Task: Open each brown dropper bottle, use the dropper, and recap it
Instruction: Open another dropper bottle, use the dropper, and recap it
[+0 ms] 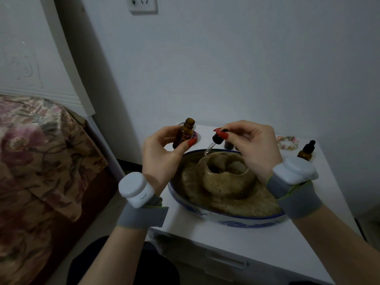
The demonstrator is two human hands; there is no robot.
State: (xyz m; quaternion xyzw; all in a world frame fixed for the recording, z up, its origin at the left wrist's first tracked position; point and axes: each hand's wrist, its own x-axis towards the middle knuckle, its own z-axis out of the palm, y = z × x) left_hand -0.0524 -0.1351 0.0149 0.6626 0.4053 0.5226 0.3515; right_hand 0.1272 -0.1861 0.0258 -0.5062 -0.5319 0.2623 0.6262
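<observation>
My left hand [162,157] grips an open brown dropper bottle [184,133], held upright above the left rim of the bowl. My right hand [253,147] pinches the black dropper cap [217,139] by its bulb, and the glass pipette [209,149] slants down to the left over the bowl. A second brown bottle [305,151] with its black dropper cap on stands at the table's right, behind my right wrist. Another dark bottle [228,145] shows partly behind my right hand.
A blue-and-white bowl [230,221] holding a sandy mound and a tan stone-like vessel [226,177] fills the middle of the white table [205,239]. A scrunchie [287,142] lies at the back right. A bed with a floral cover [37,157] stands to the left.
</observation>
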